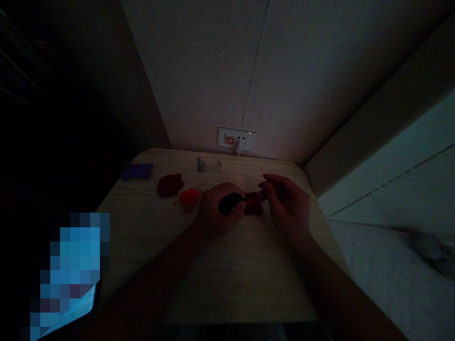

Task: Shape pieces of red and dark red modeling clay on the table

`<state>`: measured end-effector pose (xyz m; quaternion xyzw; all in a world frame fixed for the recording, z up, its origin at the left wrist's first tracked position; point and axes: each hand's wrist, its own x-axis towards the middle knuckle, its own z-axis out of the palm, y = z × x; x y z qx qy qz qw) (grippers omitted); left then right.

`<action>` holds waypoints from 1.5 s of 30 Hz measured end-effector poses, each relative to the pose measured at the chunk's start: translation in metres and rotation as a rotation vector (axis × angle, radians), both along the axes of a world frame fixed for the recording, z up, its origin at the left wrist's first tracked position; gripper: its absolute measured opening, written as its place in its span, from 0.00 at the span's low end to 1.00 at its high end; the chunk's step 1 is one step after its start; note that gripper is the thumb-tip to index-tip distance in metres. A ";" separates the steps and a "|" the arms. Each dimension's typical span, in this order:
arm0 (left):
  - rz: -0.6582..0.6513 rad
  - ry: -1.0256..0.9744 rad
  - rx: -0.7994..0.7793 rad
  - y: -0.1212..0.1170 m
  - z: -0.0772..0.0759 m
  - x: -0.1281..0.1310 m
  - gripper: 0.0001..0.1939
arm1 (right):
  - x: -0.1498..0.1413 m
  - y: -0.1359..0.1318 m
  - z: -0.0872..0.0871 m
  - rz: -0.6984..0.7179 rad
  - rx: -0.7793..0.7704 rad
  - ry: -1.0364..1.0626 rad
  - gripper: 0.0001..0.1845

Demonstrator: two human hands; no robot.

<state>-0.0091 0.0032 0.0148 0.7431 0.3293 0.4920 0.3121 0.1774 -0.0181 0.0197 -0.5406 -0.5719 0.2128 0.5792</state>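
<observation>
My left hand [218, 203] is closed round a dark, rounded object [228, 204], possibly a handle; the dim light hides its kind. A dark red piece [253, 203] lies on the wooden tabletop [227, 279] between my hands, touching or close to the left fingertips. My right hand [289, 201] is curled, thumb and fingers together at the right end of that piece. What they pinch is too dark to name. Left of my left hand are a bright red lump [189, 196] and a flat dark red piece [170, 185].
A purple packet [137, 171] lies at the table's back left. Small dark-patterned scraps [201, 165] lie near the wall. A socket [236, 139] with something plugged in sits just above the back edge. A lit screen [80, 274] glows at lower left. A pale panel [391, 166] stands at right.
</observation>
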 end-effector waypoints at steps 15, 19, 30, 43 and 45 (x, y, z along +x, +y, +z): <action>0.123 -0.086 -0.049 0.003 -0.001 -0.004 0.19 | -0.005 0.006 0.002 0.072 -0.103 0.469 0.20; 0.142 -0.075 -0.092 0.002 -0.001 -0.006 0.12 | -0.006 0.007 -0.001 0.120 -0.096 0.464 0.20; 0.612 -0.316 -0.170 0.039 0.030 -0.027 0.06 | -0.003 0.009 -0.007 0.168 -0.043 0.320 0.16; 0.406 0.369 -0.195 0.107 0.018 -0.036 0.18 | -0.003 0.012 -0.015 0.209 -0.052 0.129 0.15; 0.387 0.466 -0.157 0.112 0.014 -0.034 0.19 | -0.003 0.011 -0.013 0.205 -0.056 0.134 0.15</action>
